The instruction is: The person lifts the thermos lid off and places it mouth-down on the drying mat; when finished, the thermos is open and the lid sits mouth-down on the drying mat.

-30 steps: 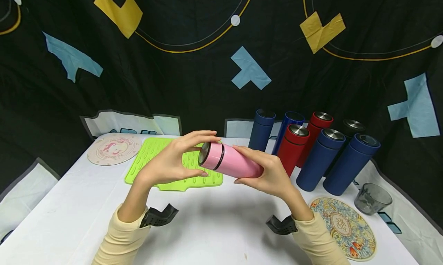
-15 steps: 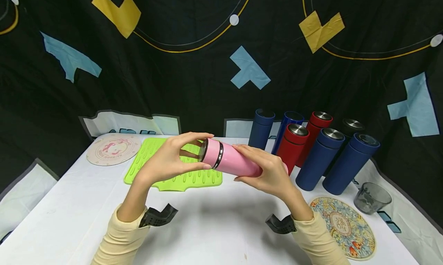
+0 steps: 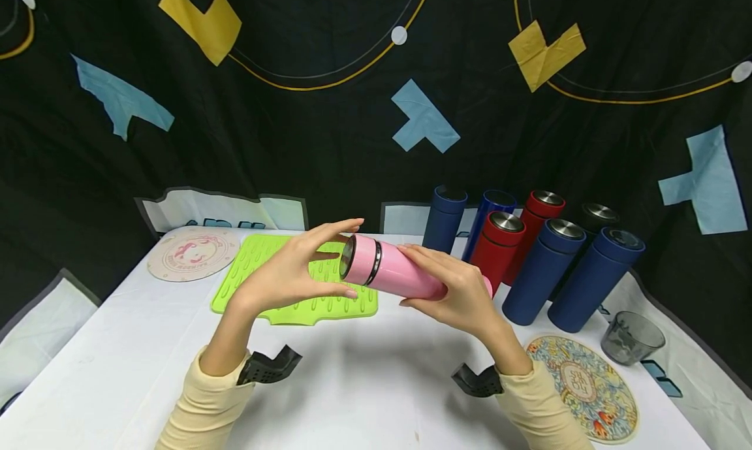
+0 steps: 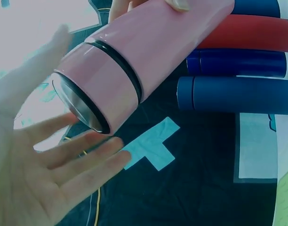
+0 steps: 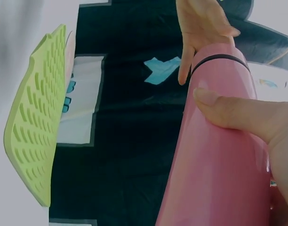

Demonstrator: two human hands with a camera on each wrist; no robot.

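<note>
Gripping a glossy pink cylindrical flask (image 3: 407, 273), my right hand (image 3: 463, 290) aims its pink cap (image 3: 361, 259) nine o'clock, toward my splayed left hand (image 3: 284, 273).

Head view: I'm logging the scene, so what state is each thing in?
Pink bottle: capped, tilted, held in the air
Right hand: grips the pink bottle
Left hand: spread near the cap, not gripping
Blue bottles: upright, capped
Red bottles: upright, capped
Black bottle: upright, capped
Glass: upright, uncovered
Green mat: flat
Round mats: flat
</note>
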